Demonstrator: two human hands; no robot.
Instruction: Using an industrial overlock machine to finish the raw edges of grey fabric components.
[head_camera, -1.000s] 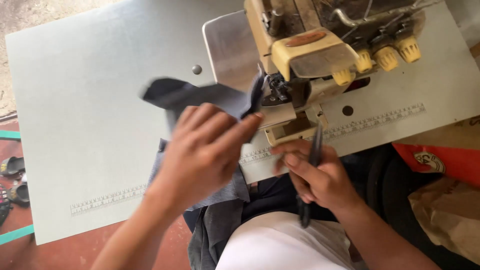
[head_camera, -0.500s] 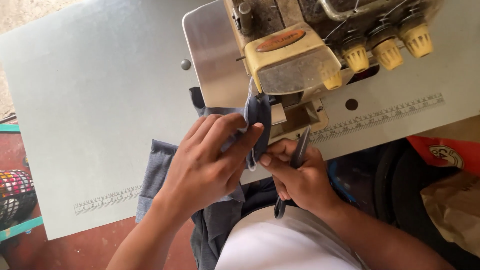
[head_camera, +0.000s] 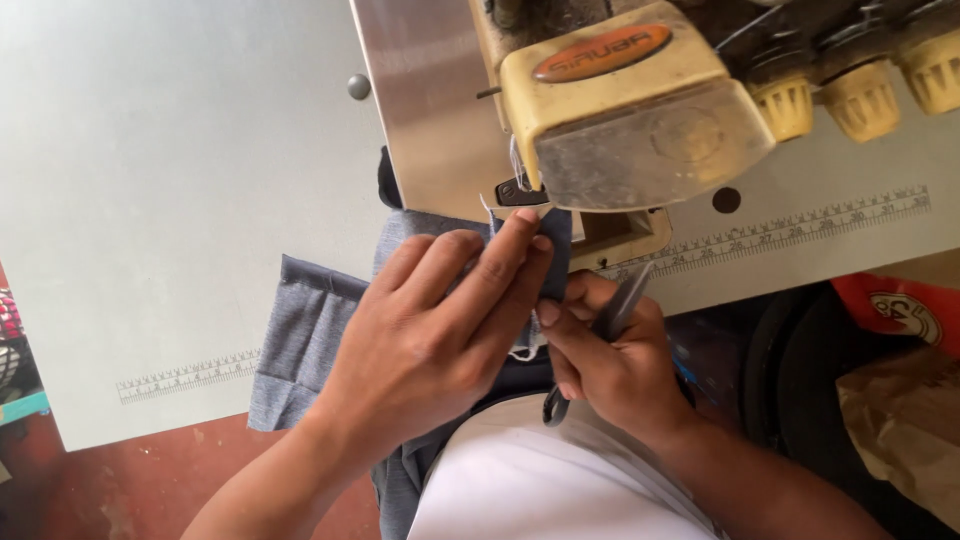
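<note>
Red floor (head_camera: 150, 490) shows at 7 o'clock under our pale grey table (head_camera: 150, 150), w/ a printed ruler strip along its near edge. Nearest us, at 6, our white shirt (head_camera: 520, 480) fills the bottom.

Just past it at 5, our right hand (head_camera: 610, 365) is curled shut round a dark thread snipper (head_camera: 600, 335), w/ the thumb tip touching the cloth edge. At 7–9 our left hand (head_camera: 440, 330) lies flat on the grey-blue cloth (head_camera: 310, 335), fingers (head_camera: 500, 265) straight and close together, not pinching, tips pressing the cloth just short of the presser foot (head_camera: 515, 192).

Cloth runs from the table edge at 8 up to the needle area at 12; loose white threads (head_camera: 522, 350) hang b/w our two hands.

Farthest, at 12–1, sits the yellowed sewing machine (head_camera: 620, 110) on its steel plate (head_camera: 430, 120), cone knobs (head_camera: 860, 95) at 2.

To do this well, we judge: keep the edge flat and square to the foot, fingertips clear of the needle, snipper pointed away.
</note>
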